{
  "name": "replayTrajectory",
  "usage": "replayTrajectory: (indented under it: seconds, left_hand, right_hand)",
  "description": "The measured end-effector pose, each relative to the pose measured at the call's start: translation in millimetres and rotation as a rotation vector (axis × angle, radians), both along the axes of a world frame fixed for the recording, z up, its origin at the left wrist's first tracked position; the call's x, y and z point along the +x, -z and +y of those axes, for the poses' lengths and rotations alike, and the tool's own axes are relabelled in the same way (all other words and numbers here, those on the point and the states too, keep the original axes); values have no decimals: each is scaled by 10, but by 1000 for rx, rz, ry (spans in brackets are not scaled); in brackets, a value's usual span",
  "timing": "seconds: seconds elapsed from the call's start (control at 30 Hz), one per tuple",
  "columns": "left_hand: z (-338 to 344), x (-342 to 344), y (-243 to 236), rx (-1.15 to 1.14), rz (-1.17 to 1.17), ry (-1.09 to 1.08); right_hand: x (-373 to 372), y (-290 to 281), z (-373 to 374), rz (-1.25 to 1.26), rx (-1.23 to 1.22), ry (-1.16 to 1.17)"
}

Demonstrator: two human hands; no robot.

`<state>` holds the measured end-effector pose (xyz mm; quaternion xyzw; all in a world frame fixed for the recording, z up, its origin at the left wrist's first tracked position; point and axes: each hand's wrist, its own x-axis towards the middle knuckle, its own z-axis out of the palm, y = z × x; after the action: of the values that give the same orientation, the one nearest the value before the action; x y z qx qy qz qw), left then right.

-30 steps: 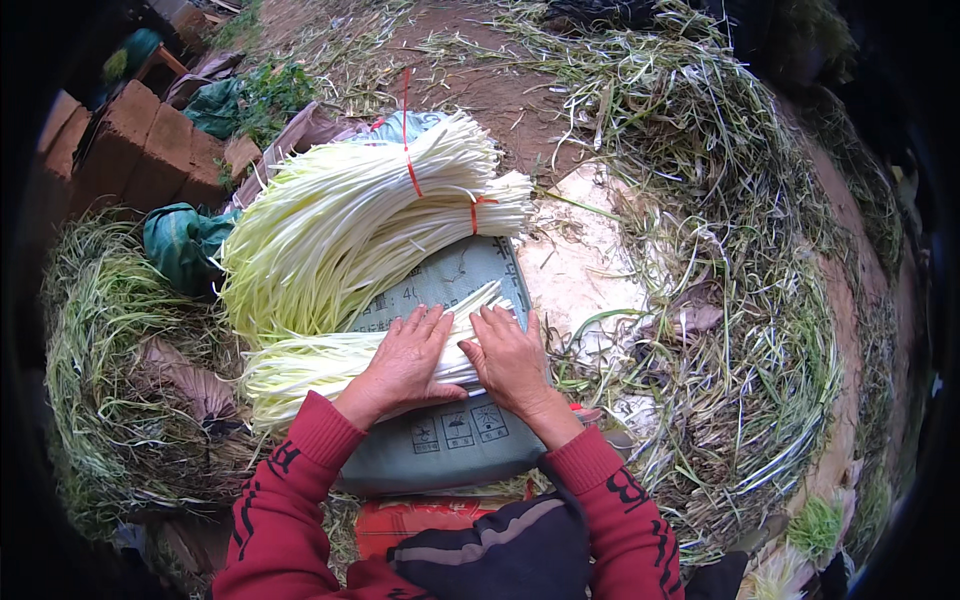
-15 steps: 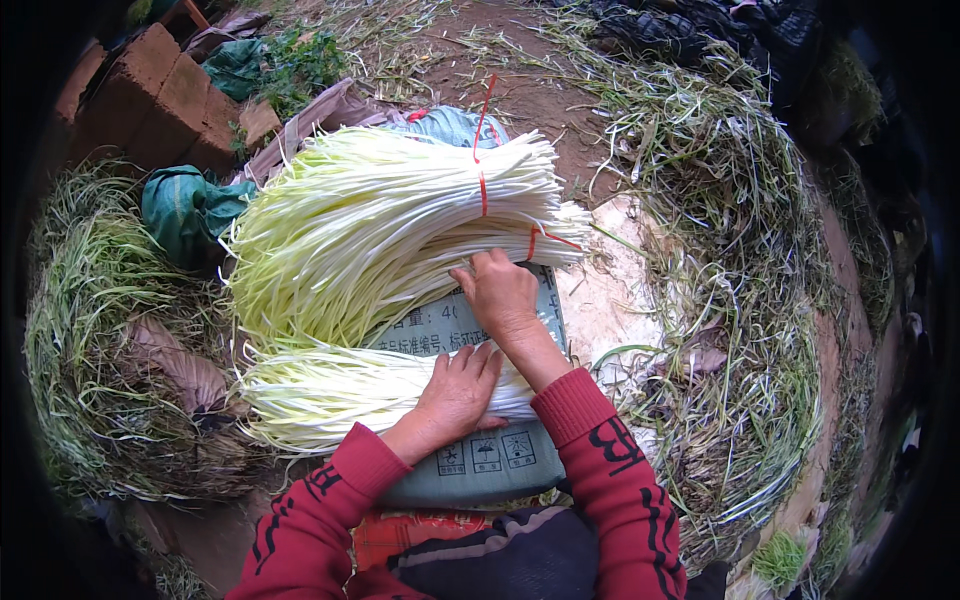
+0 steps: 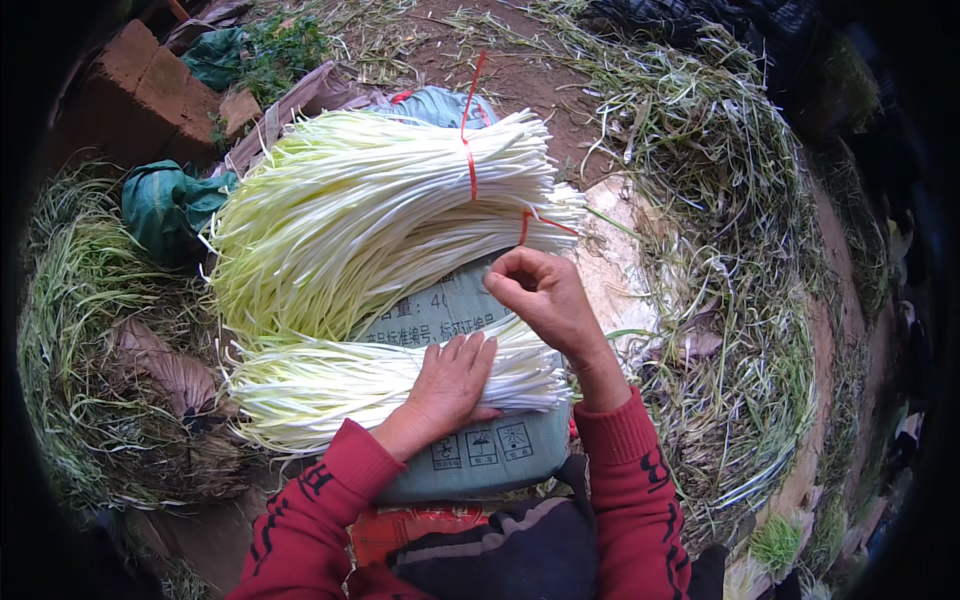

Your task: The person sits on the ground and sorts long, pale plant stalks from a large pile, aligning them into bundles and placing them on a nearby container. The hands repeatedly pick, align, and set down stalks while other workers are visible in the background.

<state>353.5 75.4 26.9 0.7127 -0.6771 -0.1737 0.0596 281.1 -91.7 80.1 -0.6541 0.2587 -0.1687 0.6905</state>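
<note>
A loose bunch of pale blanched garlic chives (image 3: 310, 385) lies across a blue-green printed sack (image 3: 400, 480). My left hand (image 3: 445, 385) rests over the bunch, fingers across its top and thumb at its near side. To the right, my right hand (image 3: 550, 300) is raised above the sack, thumb and forefinger pinched; anything between the tips is too small to make out. Beyond lies a large chive bundle (image 3: 370, 190), tied with a red tie (image 3: 470, 165) whose end sticks up. A smaller tied bundle (image 3: 480, 228) shows beneath it, bound by another red tie (image 3: 524, 228).
Heaps of chive trimmings lie at the left (image 3: 90, 290) and right (image 3: 740, 350). Brown bricks (image 3: 150, 90) stand at the far left near a dark green bag (image 3: 170, 210). A pale board (image 3: 615, 260) lies right of the sack.
My right hand has drawn back from beside the smaller tied bundle, moving right and nearer, with finger and thumb pinched. My left hand stays on the loose bunch. The view has shifted slightly.
</note>
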Motion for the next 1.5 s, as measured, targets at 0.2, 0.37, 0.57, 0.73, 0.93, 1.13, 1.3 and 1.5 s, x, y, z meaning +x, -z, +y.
replayTrajectory:
  seconds: [0.2, 0.37, 0.57, 0.73, 0.93, 1.13, 1.3, 1.5]
  left_hand:
    - [-17, -25, -30, -50, 105, 0]
    - [-93, 59, -11, -40, 214, 73]
    - [-243, 30, -337, 216, -65, 56]
    - [-303, -39, 5, 26, 193, 142]
    - [-100, 172, 186, 47, 371, -3]
    - [-266, 126, 117, 94, 121, 109]
    - [-637, 361, -130, 522, -237, 99]
    - [-1685, -563, -865, 265, -324, 335]
  right_hand:
    - [-2132, 367, 93, 347, -168, 644]
    - [-2289, 923, 467, 565, -436, 631]
    - [-1402, 715, 557, 90, -306, 670]
    - [-1211, 1003, 765, 225, -269, 281]
    - [-2266, 1076, 1161, 135, -183, 818]
    - [-4364, 1537, 1770, 367, -133, 1458]
    - [-5352, 1242, 1585, 424, -133, 1724]
    - [-5989, 1326, 1048, 650, -207, 1578]
